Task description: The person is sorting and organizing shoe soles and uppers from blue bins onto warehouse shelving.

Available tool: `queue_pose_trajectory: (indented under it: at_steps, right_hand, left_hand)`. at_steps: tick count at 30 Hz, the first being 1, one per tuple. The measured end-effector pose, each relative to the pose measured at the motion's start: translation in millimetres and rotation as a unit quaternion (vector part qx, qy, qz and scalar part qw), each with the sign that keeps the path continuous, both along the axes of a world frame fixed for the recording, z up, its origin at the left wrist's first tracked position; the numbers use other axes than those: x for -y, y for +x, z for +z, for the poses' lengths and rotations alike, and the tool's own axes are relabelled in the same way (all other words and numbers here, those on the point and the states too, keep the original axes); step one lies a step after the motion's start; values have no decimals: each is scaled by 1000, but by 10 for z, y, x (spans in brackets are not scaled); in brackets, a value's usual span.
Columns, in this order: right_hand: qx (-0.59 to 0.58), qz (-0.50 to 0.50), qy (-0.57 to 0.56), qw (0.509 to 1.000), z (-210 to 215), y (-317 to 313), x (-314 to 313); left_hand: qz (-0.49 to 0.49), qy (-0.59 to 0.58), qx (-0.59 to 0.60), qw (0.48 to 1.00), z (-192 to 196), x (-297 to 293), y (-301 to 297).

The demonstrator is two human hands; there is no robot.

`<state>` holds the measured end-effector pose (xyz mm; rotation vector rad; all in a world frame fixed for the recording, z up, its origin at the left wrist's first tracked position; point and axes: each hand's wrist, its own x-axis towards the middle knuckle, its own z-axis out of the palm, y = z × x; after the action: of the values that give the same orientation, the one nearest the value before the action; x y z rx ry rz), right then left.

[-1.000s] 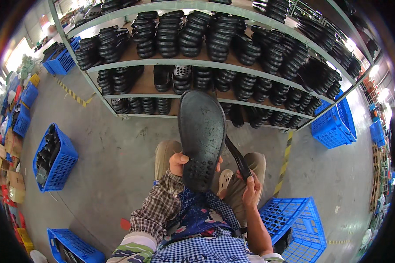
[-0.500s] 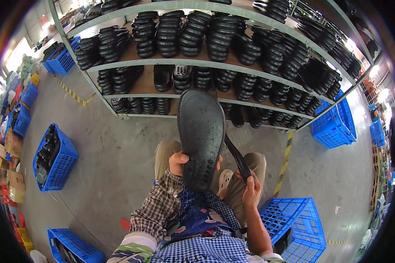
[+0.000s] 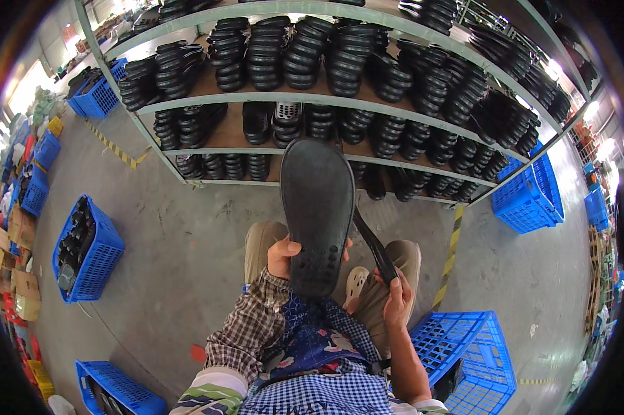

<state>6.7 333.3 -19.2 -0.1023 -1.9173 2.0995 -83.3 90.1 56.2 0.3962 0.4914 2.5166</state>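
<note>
Left grip: closed on matte, rounded black sole, dotted near end | Right grip: pinching narrow, glossy black strap

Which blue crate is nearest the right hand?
The blue crate at lower right, just below the right hand in view; the others stand farther off, left or higher up.

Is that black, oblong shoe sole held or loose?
Held: the left hand grips the black, oblong shoe sole, thumb over its left edge.
</note>
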Motion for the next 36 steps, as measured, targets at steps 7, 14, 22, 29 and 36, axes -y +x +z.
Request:
queue_pose_trajectory:
  at_steps: [7,14,22,29,36]
  right_hand:
    - [9,-3,8,1000,-37,12,-16]
    - [11,-4,-1,1000,32,15,11]
    - [14,-4,12,1000,-13,19,-21]
    - [27,-5,21,999,12,30,-21]
    - [17,0,11,1000,-41,36,-32]
  left_hand:
    - [40,-86,4,995,59,-12,11]
    - [58,-96,-36,993,18,-1,-32]
    - [70,-119,-14,990,-53,65,-17]
    - [81,-116,-10,990,-53,84,-26]
    - [85,-118,-4,989,-130,96,-19]
